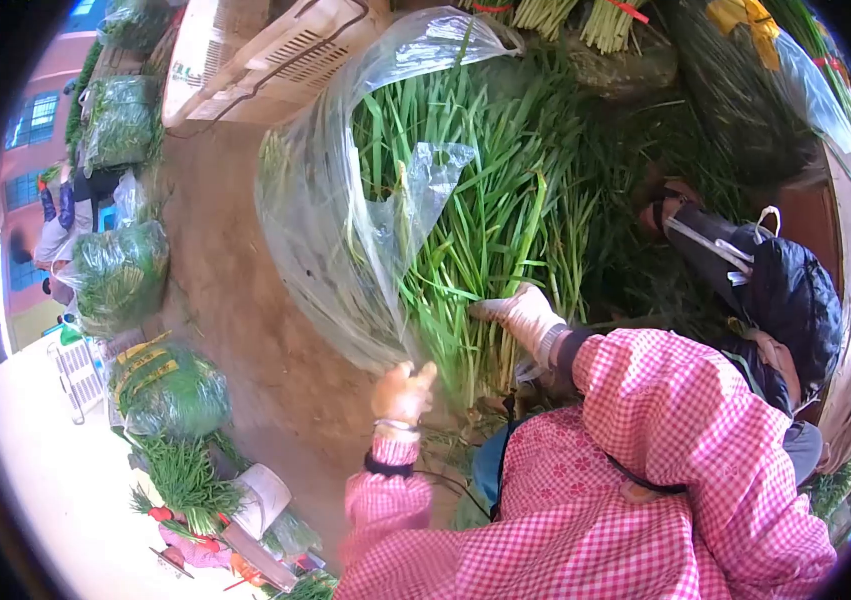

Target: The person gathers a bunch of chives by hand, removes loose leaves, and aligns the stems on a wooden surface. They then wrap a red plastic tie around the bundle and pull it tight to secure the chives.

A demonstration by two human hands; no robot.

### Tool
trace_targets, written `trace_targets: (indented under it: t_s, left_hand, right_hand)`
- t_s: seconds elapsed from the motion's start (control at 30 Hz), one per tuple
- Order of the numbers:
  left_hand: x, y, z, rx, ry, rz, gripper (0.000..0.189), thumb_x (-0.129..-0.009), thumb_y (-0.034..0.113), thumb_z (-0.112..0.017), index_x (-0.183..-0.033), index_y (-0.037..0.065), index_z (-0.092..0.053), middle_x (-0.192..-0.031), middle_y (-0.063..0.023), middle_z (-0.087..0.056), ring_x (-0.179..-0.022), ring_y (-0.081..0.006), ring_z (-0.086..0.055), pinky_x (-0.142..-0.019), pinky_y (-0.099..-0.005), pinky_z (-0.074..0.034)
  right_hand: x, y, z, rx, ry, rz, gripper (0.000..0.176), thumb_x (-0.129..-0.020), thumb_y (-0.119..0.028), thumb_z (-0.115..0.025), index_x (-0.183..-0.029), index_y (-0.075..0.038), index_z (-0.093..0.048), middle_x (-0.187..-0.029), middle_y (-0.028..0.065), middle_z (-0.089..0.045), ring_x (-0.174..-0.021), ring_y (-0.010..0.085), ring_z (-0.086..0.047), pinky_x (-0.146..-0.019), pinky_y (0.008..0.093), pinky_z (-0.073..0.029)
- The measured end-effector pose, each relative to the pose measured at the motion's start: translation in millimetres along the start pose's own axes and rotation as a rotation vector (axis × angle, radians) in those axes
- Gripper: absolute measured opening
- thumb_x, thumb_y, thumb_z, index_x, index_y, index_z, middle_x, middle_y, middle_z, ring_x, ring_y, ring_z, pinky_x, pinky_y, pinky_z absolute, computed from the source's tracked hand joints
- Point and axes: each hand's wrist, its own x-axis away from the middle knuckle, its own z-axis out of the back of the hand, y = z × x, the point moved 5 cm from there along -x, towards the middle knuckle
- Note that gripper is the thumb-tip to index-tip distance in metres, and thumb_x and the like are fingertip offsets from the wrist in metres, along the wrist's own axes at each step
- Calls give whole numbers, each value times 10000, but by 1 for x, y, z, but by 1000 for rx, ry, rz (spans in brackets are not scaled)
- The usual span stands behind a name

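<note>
A large clear plastic bag (330,215) lies on its side, holding long green leafy stalks (485,220) that look like garlic chives or similar greens. My left hand (404,394), in a pale glove, is closed at the bag's near edge, and the film runs up to its curled fingers. My right hand (528,318), also in a pale glove with dark fingertips, lies across the lower part of the stalks. Its fingers stretch to the left, pressed on the greens. Pink checked sleeves cover both arms.
A white plastic crate (275,60) stands beyond the bag. Bundles with red ties (610,22) lie at the far side. Wrapped green bales (125,275) line the left, near another person (57,235). A dark jacketlike bundle (795,295) sits on the right. Brown floor (235,260) shows between.
</note>
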Motion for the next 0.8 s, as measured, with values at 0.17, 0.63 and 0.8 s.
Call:
trace_targets:
  t_s: [0.17, 0.63, 0.8]
  left_hand:
    - [-54, -65, -1, -157, 325, -41, 217, -786, 269, -541, -745, 58, -573, -637, -128, -616, -555, -294, -623, -537, -389, -503]
    - [-81, -174, -60, -504, 222, -23, 245, -812, 301, -531, -848, 110, -680, -840, -123, -663, -742, -262, -642, -611, -369, -506]
    - [-52, -170, 11, 524, -39, 138, 278, -892, 279, -515, -950, 34, -634, -726, -79, -625, -647, -195, -602, -556, -258, -481]
  right_hand:
    - [-11, 13, 9, 78, 63, -31, 430, -646, -221, -751, -988, 13, -638, -905, 110, -666, -770, 195, -614, -738, 304, -473]
    - [6, -15, 2, 53, 16, -17, 363, -661, -146, -729, -987, -11, -642, -861, 39, -652, -756, 146, -584, -729, 293, -453]
    - [-16, 16, 15, 181, 60, -81, 437, -669, -216, -724, -1025, 14, -616, -941, 90, -662, -836, 171, -598, -776, 298, -460]
